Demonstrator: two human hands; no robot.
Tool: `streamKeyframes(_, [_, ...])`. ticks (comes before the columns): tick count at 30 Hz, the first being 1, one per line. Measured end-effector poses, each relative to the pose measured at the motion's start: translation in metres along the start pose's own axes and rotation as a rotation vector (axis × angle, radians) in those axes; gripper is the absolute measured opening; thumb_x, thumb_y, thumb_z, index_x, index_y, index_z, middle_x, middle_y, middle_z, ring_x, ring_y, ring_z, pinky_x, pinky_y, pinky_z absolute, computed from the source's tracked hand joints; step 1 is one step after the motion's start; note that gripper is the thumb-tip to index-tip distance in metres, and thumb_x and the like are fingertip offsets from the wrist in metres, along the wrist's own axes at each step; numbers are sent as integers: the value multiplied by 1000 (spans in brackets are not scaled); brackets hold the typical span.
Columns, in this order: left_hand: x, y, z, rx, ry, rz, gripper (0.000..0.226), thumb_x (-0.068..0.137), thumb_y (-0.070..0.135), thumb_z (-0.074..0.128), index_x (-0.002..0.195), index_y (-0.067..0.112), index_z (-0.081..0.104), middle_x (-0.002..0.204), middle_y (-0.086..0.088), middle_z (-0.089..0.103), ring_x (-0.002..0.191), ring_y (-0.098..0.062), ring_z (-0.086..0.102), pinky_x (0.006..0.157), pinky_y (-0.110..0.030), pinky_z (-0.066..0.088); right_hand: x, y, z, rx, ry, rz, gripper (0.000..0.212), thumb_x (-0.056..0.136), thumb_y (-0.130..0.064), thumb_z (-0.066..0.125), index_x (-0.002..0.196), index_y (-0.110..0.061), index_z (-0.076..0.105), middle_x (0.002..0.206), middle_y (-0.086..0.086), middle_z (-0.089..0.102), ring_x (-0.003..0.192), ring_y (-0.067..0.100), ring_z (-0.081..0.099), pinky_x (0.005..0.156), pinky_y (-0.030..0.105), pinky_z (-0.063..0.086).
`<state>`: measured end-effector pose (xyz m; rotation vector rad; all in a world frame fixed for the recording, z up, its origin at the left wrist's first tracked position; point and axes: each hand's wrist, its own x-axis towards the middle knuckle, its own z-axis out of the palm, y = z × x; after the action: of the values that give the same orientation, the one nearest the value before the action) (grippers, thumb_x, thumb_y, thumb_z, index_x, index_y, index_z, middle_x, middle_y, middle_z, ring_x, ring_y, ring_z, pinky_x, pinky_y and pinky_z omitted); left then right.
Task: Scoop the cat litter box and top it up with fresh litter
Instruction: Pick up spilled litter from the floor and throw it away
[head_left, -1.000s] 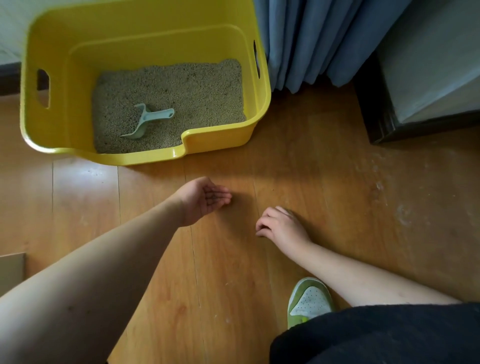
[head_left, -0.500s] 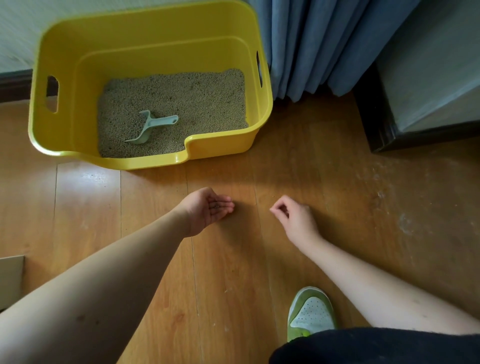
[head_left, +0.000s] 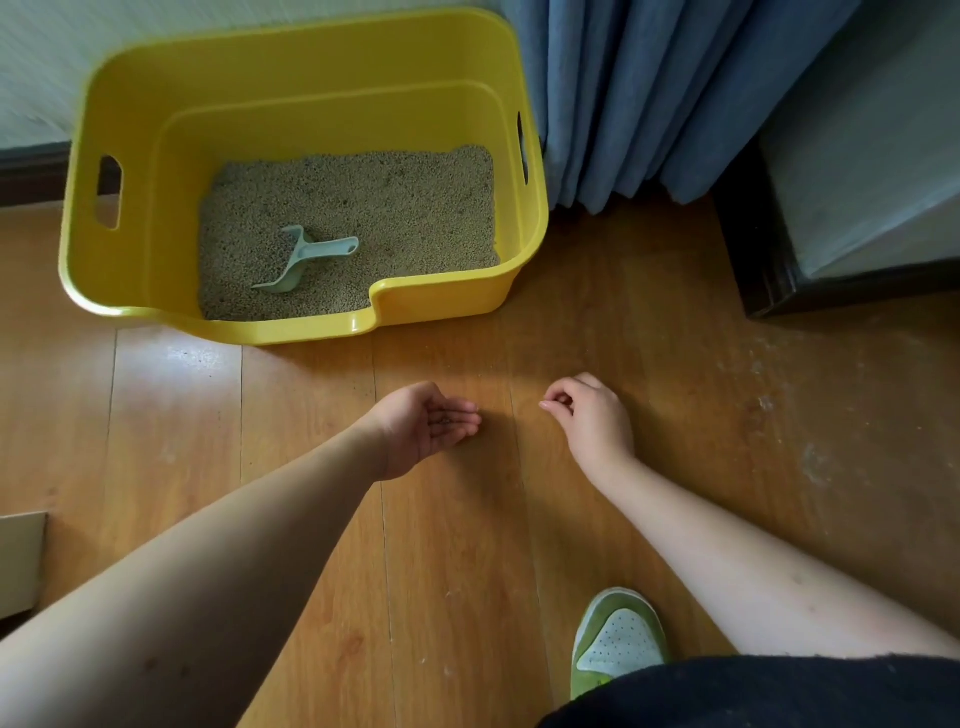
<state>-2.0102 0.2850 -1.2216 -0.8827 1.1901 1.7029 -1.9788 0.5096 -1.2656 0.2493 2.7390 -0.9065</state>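
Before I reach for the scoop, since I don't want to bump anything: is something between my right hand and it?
Only the litter box's own yellow front wall. The right hand hovers over bare wooden floor; the scoop lies on the litter behind that wall, so reach over the rim.

The scoop (head_left: 306, 255) lies on litter (head_left: 395, 208) in the box (head_left: 291, 62), curtain (head_left: 623, 104) to its right, both hands (head_left: 426, 426) before it on the floor (head_left: 176, 415).

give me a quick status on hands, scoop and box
Left hand cupped palm up, few grains in it; right hand pinching. Scoop lies on litter in box. Nothing in the way.
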Motion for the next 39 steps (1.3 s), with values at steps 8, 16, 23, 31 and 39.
streamKeyframes(8, [1,0,-2,-38,18,8,34,90,7,38,99,-5,68,98,-21,71,86,-25,69,79,-28,57,4,-8,-7,252,-41,119,5,93,-23,61,95,-18,62,88,-10,63,78,2,59,64,10,43])
streamKeyframes(16, [2,1,-4,-90,52,18,35,90,8,36,99,-6,67,93,-20,71,83,-25,69,77,-27,57,17,-23,-1,1165,-278,390,24,95,0,52,114,-11,60,89,4,68,82,12,63,79,24,53])
streamKeyframes(23, [0,4,-2,-157,12,45,36,91,8,34,99,-6,66,93,-22,71,82,-25,71,71,-27,59,35,-34,2,1156,-227,526,26,99,-18,40,92,-8,63,66,-3,47,61,10,40,55,22,30])
streamKeyframes(31, [-5,7,-9,-166,-6,73,36,90,7,33,97,-6,66,91,-21,70,80,-26,71,72,-27,59,65,-34,11,18,-122,-282,22,87,-16,67,107,-7,66,86,10,65,80,28,60,68,22,33])
streamKeyframes(39, [-12,10,-11,-199,-31,105,37,90,5,31,98,-7,66,92,-22,70,83,-27,70,77,-28,59,71,-39,20,-57,-171,-243,11,91,-16,60,96,-7,64,98,11,64,88,28,60,74,32,43])
